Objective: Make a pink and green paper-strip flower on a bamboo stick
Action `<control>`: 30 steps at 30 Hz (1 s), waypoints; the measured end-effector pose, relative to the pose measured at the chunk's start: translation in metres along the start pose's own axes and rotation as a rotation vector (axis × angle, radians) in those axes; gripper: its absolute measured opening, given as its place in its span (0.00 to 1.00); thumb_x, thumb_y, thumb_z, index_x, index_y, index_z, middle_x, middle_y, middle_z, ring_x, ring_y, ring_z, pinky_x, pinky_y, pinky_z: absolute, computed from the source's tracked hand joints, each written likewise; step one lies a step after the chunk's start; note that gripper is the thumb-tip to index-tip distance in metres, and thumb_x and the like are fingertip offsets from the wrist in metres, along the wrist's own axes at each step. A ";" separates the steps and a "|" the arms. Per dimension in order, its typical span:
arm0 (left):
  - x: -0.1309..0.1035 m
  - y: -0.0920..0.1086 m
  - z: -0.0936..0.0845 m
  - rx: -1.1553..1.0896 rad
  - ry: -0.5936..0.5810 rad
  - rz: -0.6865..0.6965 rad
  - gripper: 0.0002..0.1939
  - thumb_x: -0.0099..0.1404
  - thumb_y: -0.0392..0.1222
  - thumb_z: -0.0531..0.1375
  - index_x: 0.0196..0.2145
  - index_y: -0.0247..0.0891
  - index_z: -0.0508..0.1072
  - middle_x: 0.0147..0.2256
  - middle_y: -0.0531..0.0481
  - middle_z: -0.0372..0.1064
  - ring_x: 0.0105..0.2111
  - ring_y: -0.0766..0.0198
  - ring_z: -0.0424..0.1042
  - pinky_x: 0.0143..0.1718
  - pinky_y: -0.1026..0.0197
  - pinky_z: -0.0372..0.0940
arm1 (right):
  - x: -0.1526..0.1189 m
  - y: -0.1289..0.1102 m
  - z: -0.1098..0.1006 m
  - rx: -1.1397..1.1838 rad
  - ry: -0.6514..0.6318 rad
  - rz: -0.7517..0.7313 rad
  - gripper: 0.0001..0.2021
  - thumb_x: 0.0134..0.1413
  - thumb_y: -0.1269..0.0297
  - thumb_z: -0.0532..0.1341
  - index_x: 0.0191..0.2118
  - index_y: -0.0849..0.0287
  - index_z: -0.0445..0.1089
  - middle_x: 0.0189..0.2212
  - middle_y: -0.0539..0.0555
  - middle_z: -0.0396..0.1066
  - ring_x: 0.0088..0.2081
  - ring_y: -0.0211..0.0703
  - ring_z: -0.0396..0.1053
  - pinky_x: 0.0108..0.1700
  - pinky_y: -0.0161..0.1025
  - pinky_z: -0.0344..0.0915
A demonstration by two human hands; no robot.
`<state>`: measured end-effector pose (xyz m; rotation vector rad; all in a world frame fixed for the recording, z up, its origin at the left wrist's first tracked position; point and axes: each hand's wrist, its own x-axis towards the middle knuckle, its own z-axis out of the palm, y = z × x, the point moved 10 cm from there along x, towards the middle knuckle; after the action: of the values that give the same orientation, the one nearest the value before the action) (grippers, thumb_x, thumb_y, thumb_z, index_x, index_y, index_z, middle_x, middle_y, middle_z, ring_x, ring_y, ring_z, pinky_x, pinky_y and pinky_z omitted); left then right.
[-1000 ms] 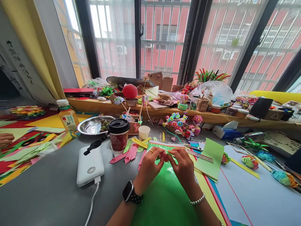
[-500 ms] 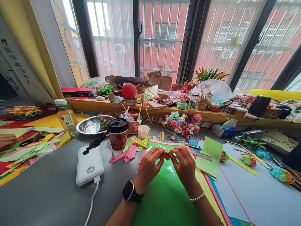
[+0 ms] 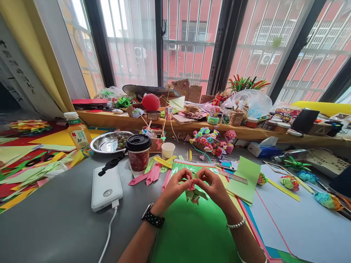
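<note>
Between both hands is a small folded paper flower (image 3: pixel 195 196), with pink and light green pointed petals spreading below my fingers. My left hand (image 3: pixel 177 186) pinches it from the left, and my right hand (image 3: pixel 213 185) pinches its right side. The fingertips partly hide its upper part. Under the hands lies a shiny green folder (image 3: pixel 197 230). Left of it, folded pink paper strips (image 3: pixel 154 174) lie near yellow strips (image 3: pixel 164 163). To the right of my right hand are a ruler (image 3: pixel 233 177) and a folded light green paper sheet (image 3: pixel 248 175).
A lidded coffee cup (image 3: pixel 138 155), a white paper cup (image 3: pixel 168 150) and a metal plate (image 3: pixel 105 143) stand beyond my left hand. A white power bank (image 3: pixel 106 188) with a cable lies at left. Finished paper flowers (image 3: pixel 290 183) rest on white board (image 3: pixel 301 219) at right.
The paper flower has been turned, so its pink and green petals now show below my fingers. Both hands have come slightly lower. The other person's hand at far left has mostly left the view.
</note>
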<state>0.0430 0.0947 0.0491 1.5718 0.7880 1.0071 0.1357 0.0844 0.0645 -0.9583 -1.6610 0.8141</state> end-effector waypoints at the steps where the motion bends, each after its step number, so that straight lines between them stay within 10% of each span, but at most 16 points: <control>1: 0.001 -0.003 -0.001 -0.014 0.006 -0.020 0.09 0.53 0.44 0.58 0.26 0.36 0.63 0.23 0.56 0.58 0.25 0.68 0.61 0.28 0.65 0.57 | 0.000 0.001 0.000 0.015 0.005 0.009 0.12 0.47 0.57 0.60 0.25 0.59 0.61 0.24 0.47 0.60 0.27 0.36 0.61 0.31 0.34 0.63; 30: 0.001 -0.018 0.006 -0.162 -0.104 -0.130 0.11 0.51 0.42 0.62 0.27 0.35 0.63 0.22 0.58 0.60 0.24 0.70 0.64 0.26 0.67 0.58 | -0.006 0.026 0.013 0.279 -0.200 0.232 0.12 0.43 0.58 0.63 0.28 0.60 0.63 0.24 0.46 0.63 0.27 0.34 0.62 0.29 0.32 0.59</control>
<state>0.0486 0.0969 0.0314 1.4038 0.7092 0.8652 0.1297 0.0903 0.0366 -0.9043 -1.5668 1.2976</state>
